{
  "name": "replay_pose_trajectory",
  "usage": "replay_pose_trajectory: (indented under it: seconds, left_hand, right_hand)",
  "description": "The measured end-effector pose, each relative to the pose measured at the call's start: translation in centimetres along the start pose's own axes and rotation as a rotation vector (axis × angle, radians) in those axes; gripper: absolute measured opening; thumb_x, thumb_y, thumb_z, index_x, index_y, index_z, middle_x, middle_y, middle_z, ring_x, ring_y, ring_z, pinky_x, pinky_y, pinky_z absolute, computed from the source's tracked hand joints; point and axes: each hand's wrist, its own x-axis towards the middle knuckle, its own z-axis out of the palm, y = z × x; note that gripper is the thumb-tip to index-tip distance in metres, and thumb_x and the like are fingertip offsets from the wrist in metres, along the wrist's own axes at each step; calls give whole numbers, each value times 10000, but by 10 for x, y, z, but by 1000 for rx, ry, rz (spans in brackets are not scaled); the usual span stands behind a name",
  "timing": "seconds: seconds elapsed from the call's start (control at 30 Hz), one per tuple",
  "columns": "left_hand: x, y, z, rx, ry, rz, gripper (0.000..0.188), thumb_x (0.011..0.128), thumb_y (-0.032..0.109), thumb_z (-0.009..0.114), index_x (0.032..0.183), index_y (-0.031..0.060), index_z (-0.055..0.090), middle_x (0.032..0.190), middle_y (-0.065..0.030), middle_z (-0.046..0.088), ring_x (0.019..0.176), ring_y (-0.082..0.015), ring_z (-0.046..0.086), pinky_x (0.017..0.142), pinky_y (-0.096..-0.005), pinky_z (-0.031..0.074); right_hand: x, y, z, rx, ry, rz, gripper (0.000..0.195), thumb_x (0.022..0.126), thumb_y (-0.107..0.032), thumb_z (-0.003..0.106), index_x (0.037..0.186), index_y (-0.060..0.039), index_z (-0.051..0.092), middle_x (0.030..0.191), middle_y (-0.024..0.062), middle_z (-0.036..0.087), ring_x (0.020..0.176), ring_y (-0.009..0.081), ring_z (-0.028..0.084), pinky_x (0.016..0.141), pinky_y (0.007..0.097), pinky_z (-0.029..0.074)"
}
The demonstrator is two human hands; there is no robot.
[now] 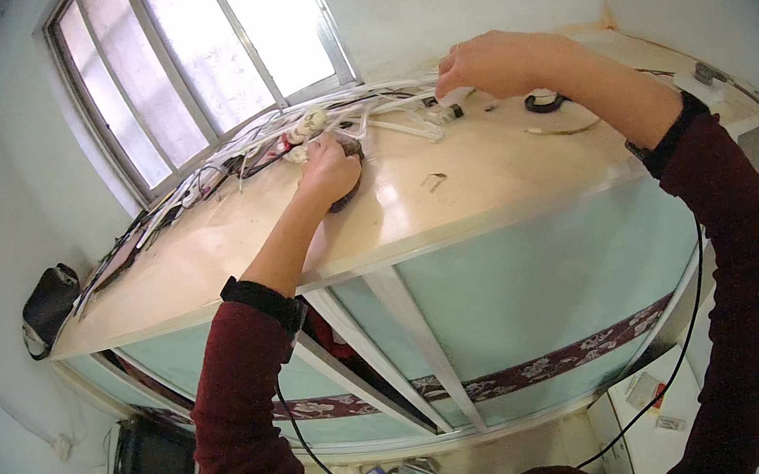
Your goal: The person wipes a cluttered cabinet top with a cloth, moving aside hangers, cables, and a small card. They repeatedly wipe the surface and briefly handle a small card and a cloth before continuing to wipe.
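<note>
My left hand (331,169) is closed on a dark brown object (348,197) of unclear kind, on the light top of a cabinet (220,253). A cream-coloured knobbly item (308,124) lies just behind it. My right hand (483,67) is raised over the back of the top, its fingertips down at a small whitish, clear piece (453,92); whether they grip it cannot be told. White plastic hangers (404,129) and tangled cables (243,163) lie between and left of the hands. A small black part (456,111) sits below my right fingers.
A black round item with a white centre (543,101) and a curved strip (562,130) lie at right. A bent wire piece (433,180) lies near the middle. A window (197,51) stands behind, a black bag (51,308) at far left. Sliding doors (541,286) front the cabinet.
</note>
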Motion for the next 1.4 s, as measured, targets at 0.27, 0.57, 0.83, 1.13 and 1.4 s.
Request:
replay_pose_trajectory:
  seconds: [0.27,0.57,0.83,1.13,1.4]
  left_hand:
    - [-16,75,0,-34,-89,129,699,895,316,571,1413,-100,354,1470,-340,401,1393,-451,390,1161,-450,330]
    - [-19,94,22,-167,1,195,589,874,269,608,1310,-85,429,1389,-350,471,1299,-483,475,1093,-490,393]
    - [-25,114,23,-204,-38,191,593,890,288,622,1308,-84,425,1382,-342,455,1282,-487,483,1101,-489,386]
    - [-42,154,24,-228,-53,260,554,909,286,622,1258,-100,431,1288,-359,503,1219,-497,521,1061,-500,416]
    - [-36,210,45,-267,-69,330,576,905,290,627,1257,-119,427,1339,-364,475,1231,-511,510,1070,-500,419]
  right_hand:
    - [-71,2,-24,-1,-35,136,382,850,96,563,1161,-83,694,1168,107,669,1069,345,634,904,447,523]
    - [-135,14,-19,292,-34,174,268,812,-67,724,1079,-72,742,1074,154,707,1010,323,673,855,418,535]
    - [-156,43,23,-8,-218,325,92,811,-92,675,827,-1,668,918,167,663,927,362,631,772,476,506]
    - [-174,101,48,-245,128,466,155,821,-149,661,879,-26,738,860,213,697,835,393,691,747,482,549]
    - [-200,117,52,13,256,384,123,804,-110,730,892,-26,743,921,165,706,937,374,673,856,466,529]
